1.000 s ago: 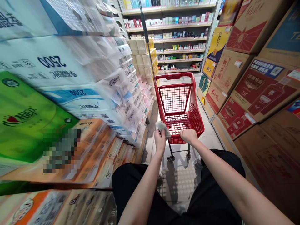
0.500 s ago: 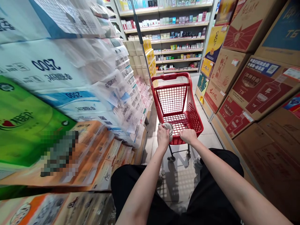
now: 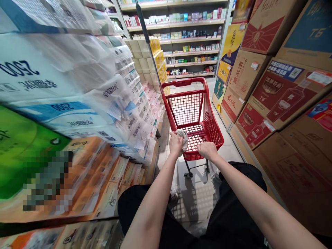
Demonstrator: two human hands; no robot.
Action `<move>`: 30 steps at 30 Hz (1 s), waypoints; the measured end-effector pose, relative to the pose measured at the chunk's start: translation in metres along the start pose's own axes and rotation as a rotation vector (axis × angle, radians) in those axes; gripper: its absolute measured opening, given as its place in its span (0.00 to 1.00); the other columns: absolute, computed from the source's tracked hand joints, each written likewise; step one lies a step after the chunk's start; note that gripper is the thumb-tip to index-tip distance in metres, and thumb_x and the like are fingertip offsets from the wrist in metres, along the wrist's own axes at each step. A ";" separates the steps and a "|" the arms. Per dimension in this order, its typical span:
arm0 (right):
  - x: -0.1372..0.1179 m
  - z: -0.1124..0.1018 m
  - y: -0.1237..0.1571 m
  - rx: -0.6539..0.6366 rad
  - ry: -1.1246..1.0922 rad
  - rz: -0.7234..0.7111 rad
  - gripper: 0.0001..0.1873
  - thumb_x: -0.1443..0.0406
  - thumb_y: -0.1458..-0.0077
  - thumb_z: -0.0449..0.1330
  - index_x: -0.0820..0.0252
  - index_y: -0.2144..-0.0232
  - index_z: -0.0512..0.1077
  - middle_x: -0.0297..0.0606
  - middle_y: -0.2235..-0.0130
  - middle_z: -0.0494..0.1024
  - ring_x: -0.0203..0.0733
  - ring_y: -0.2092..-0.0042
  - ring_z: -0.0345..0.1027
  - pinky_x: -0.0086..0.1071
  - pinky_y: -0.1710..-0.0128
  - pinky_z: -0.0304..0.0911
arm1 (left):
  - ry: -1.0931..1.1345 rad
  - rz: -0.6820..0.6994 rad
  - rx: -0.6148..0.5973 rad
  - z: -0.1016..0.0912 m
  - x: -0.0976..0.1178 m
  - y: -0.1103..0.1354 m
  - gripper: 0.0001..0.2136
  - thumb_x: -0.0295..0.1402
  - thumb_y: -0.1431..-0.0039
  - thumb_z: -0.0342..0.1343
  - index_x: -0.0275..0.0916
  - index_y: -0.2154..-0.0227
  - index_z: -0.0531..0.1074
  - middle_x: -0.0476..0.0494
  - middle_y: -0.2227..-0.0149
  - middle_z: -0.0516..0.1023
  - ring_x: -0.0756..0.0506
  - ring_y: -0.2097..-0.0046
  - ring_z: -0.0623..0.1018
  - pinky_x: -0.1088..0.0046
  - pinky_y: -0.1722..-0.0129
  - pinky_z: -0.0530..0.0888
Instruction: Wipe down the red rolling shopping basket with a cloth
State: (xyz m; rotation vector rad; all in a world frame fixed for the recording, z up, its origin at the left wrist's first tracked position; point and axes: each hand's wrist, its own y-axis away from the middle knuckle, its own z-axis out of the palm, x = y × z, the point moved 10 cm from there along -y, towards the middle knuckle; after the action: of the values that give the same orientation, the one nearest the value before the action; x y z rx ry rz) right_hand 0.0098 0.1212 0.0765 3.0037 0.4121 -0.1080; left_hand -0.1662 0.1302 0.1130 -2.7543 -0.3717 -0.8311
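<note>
A small red shopping cart point(image 3: 207, 114) stands in a narrow store aisle just ahead of me, its basket bare. My left hand point(image 3: 175, 143) is closed round a crumpled grey-white cloth point(image 3: 183, 137) at the cart's near left rim. My right hand point(image 3: 206, 150) is closed over the near edge of the cart, at its right side. Both forearms reach forward from the bottom of the view, above my black trousers.
Stacked packs of tissue and toilet paper point(image 3: 77, 90) crowd the left side. Cardboard cartons point(image 3: 280, 90) are piled along the right. Shelves of small goods point(image 3: 192, 41) close the aisle's far end. A dark pole point(image 3: 147, 45) rises by the cart. Tiled floor point(image 3: 230, 150) shows around it.
The cart and both hands have shifted slightly left and forward along the aisle. My left hand has drawn the cloth in against the cart's rim.
</note>
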 end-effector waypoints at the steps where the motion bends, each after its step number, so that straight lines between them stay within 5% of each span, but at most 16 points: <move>1: 0.001 0.000 -0.001 0.008 0.000 0.001 0.28 0.60 0.40 0.38 0.65 0.68 0.76 0.47 0.63 0.77 0.44 0.60 0.70 0.32 0.63 0.57 | 0.003 0.008 -0.019 0.003 0.001 0.010 0.15 0.34 0.45 0.51 0.36 0.57 0.54 0.38 0.64 0.73 0.42 0.61 0.76 0.70 0.64 0.67; 5: 0.003 -0.002 -0.002 0.018 0.005 0.021 0.27 0.60 0.40 0.39 0.66 0.68 0.76 0.49 0.62 0.77 0.45 0.59 0.70 0.31 0.62 0.57 | 0.046 0.017 -0.047 0.009 0.000 0.052 0.15 0.33 0.44 0.49 0.36 0.57 0.54 0.38 0.64 0.74 0.42 0.62 0.76 0.71 0.66 0.67; 9: -0.002 -0.002 0.000 0.013 0.045 -0.021 0.27 0.60 0.41 0.39 0.64 0.69 0.77 0.47 0.63 0.78 0.44 0.60 0.70 0.31 0.63 0.58 | 0.045 -0.007 -0.070 0.010 -0.003 0.065 0.13 0.35 0.42 0.47 0.36 0.57 0.54 0.38 0.65 0.74 0.41 0.63 0.77 0.71 0.68 0.66; 16: -0.012 -0.002 0.006 0.056 0.105 -0.155 0.27 0.60 0.41 0.40 0.64 0.71 0.77 0.45 0.66 0.78 0.43 0.64 0.70 0.30 0.65 0.57 | -0.133 -0.090 -0.117 0.014 -0.011 0.042 0.13 0.37 0.40 0.43 0.36 0.56 0.53 0.37 0.66 0.74 0.40 0.61 0.77 0.69 0.65 0.67; 25: -0.006 -0.001 0.007 0.055 0.088 -0.172 0.29 0.60 0.41 0.39 0.64 0.74 0.77 0.44 0.70 0.78 0.41 0.67 0.70 0.29 0.68 0.55 | -0.104 -0.156 -0.080 0.009 -0.008 -0.022 0.14 0.38 0.40 0.44 0.35 0.57 0.52 0.32 0.63 0.74 0.40 0.59 0.76 0.69 0.65 0.67; 30: 0.001 -0.002 0.007 0.029 0.081 -0.103 0.27 0.60 0.42 0.40 0.64 0.73 0.77 0.46 0.68 0.78 0.43 0.65 0.70 0.30 0.66 0.56 | -0.114 -0.096 -0.095 0.016 0.000 -0.011 0.13 0.35 0.40 0.43 0.35 0.56 0.52 0.34 0.64 0.74 0.39 0.60 0.77 0.68 0.63 0.67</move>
State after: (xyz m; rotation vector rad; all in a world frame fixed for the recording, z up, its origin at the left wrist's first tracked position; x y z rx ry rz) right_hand 0.0132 0.1152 0.0790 3.0221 0.5777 -0.0007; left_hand -0.1617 0.1457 0.1022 -2.9002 -0.5027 -0.7339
